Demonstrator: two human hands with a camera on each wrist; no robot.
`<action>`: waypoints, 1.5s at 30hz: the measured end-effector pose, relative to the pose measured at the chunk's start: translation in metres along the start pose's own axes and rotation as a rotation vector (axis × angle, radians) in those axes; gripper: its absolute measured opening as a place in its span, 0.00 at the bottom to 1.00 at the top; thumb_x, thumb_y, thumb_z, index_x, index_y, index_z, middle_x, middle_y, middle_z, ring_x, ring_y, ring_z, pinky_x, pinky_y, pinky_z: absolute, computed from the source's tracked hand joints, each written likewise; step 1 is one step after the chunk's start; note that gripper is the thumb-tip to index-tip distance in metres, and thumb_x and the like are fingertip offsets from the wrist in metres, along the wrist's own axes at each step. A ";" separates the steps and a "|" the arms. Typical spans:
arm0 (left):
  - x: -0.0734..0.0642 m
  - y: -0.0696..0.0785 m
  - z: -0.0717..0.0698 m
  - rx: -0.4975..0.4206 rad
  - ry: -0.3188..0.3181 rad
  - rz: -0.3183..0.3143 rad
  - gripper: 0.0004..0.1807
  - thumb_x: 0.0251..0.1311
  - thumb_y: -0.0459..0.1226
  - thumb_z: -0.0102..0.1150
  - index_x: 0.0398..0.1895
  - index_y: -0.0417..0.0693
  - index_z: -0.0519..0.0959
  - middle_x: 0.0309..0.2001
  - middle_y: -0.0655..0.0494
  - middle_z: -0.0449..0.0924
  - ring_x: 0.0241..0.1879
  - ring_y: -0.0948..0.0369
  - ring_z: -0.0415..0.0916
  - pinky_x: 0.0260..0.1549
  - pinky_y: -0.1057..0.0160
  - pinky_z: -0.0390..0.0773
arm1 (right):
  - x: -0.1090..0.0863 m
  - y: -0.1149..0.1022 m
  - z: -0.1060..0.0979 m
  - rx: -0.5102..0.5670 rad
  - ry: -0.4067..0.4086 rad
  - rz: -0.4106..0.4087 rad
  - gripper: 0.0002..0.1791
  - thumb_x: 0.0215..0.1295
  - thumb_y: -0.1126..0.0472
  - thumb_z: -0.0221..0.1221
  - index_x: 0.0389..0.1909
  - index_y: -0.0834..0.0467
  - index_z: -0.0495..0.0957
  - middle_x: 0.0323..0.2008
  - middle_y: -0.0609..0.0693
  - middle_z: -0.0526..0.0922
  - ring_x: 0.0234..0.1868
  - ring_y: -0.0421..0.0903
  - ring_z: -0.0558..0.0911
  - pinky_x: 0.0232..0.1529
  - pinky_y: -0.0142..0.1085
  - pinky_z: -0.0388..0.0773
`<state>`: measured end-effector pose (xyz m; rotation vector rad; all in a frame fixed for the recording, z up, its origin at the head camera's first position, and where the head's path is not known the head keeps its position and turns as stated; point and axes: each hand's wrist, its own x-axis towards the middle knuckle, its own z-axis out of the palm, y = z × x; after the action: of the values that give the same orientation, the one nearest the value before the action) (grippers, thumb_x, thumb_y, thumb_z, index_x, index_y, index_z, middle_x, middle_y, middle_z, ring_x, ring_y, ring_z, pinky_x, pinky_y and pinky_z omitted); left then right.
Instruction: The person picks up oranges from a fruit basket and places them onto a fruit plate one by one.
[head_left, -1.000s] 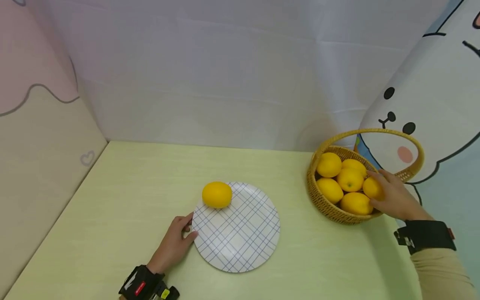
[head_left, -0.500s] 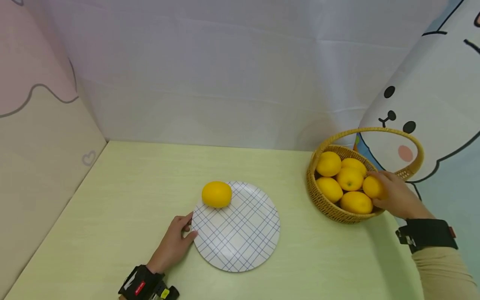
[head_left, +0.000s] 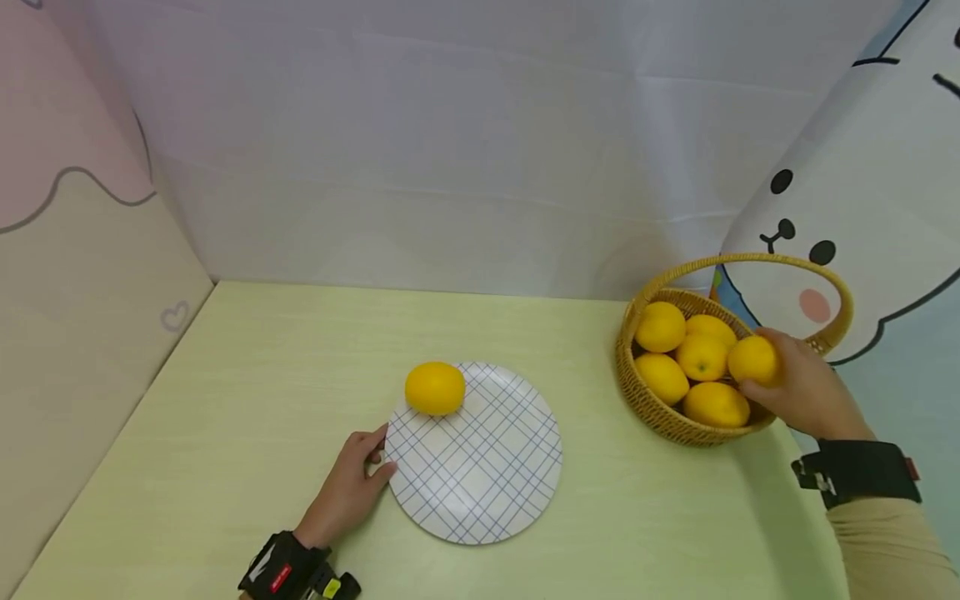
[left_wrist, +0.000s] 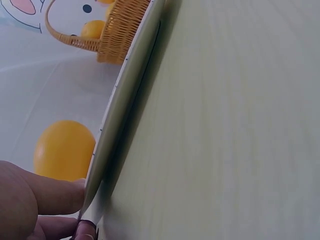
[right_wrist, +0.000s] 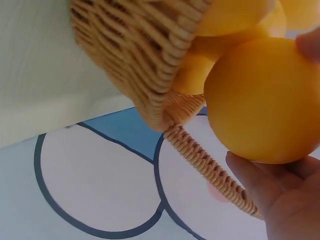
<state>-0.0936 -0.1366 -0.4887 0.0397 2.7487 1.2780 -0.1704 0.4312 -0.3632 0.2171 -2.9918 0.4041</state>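
Observation:
My right hand (head_left: 817,392) grips a yellow lemon (head_left: 752,361) at the right side of a wicker basket (head_left: 648,412). In the right wrist view this lemon (right_wrist: 260,100) sits between thumb and fingers, close over the basket's rim. Several other lemons lie inside the basket. My left hand (head_left: 347,487) pinches the left rim of a round white plate (head_left: 480,467) with a blue grid pattern. The left wrist view shows fingers on both faces of the plate's edge (left_wrist: 120,110). One lemon (head_left: 435,387) rests on the plate at its upper left.
The basket's tall arched handle (head_left: 750,260) rises over the lemons near my right hand. A pale green table (head_left: 300,350) carries everything. A white cloth backdrop (head_left: 450,167) stands behind, and printed panels (head_left: 885,208) close off the sides.
My right hand has lifted its lemon slightly up out of the basket and shifted a little to the right. The left hand, the plate and the lemon on it stay put.

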 end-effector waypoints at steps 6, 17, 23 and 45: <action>0.000 0.000 0.000 0.007 -0.005 -0.001 0.34 0.60 0.32 0.58 0.70 0.34 0.62 0.41 0.50 0.62 0.39 0.58 0.61 0.34 0.63 0.64 | -0.003 -0.010 -0.003 0.043 0.072 0.018 0.45 0.58 0.48 0.62 0.69 0.69 0.57 0.51 0.73 0.69 0.39 0.63 0.70 0.35 0.58 0.68; 0.000 0.002 -0.001 0.011 -0.004 -0.008 0.34 0.60 0.32 0.58 0.70 0.34 0.62 0.41 0.50 0.62 0.38 0.58 0.61 0.34 0.63 0.64 | -0.005 -0.052 -0.010 0.167 0.167 -0.043 0.43 0.58 0.53 0.63 0.71 0.63 0.57 0.57 0.70 0.69 0.44 0.63 0.71 0.40 0.61 0.69; 0.000 0.001 -0.001 0.015 -0.006 -0.008 0.34 0.60 0.32 0.58 0.70 0.34 0.62 0.41 0.50 0.63 0.39 0.58 0.61 0.34 0.62 0.64 | -0.008 -0.076 -0.009 0.232 0.181 -0.076 0.42 0.55 0.56 0.66 0.70 0.59 0.61 0.58 0.67 0.70 0.43 0.60 0.73 0.38 0.56 0.73; 0.000 -0.001 -0.001 0.011 0.003 0.008 0.34 0.59 0.32 0.59 0.69 0.33 0.63 0.41 0.49 0.63 0.38 0.58 0.61 0.34 0.63 0.63 | -0.005 -0.178 0.040 0.394 0.087 -0.314 0.39 0.50 0.56 0.69 0.64 0.60 0.66 0.52 0.56 0.76 0.44 0.48 0.76 0.42 0.47 0.77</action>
<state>-0.0935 -0.1376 -0.4890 0.0500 2.7605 1.2662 -0.1411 0.2515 -0.3571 0.6715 -2.6977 0.9296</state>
